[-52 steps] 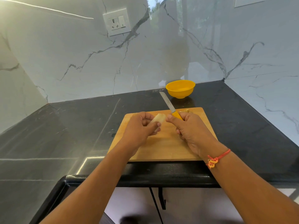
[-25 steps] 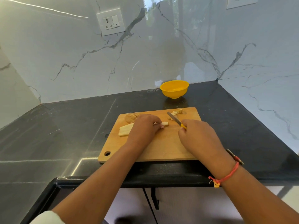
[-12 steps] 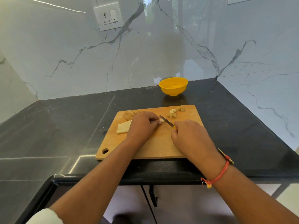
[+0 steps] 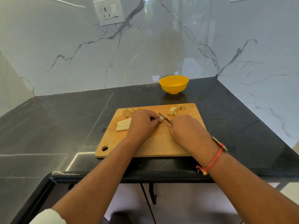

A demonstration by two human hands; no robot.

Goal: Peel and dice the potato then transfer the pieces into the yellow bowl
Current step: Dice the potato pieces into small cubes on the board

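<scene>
On the wooden cutting board (image 4: 155, 146) my left hand (image 4: 142, 123) pins down pale potato strips; their cut end (image 4: 162, 118) pokes out past my fingertips. My right hand (image 4: 186, 130) grips a knife, its blade (image 4: 164, 117) resting across that cut end. More peeled strips (image 4: 123, 125) lie left of my left hand. Several diced pieces (image 4: 175, 110) sit at the board's far right. A pile of brown peel (image 4: 128, 112) lies at the far left. The yellow bowl (image 4: 174, 84) stands behind the board, with nothing visible inside.
The board lies on a black stone counter (image 4: 56, 123) in a corner of white marble walls. A wall socket (image 4: 108, 11) is high on the back wall. The counter's front edge runs just below the board.
Two seconds ago both hands held the potato and knife above the board. Now the strips lie flat under my left hand and the knife has moved left along them, cutting pieces.
</scene>
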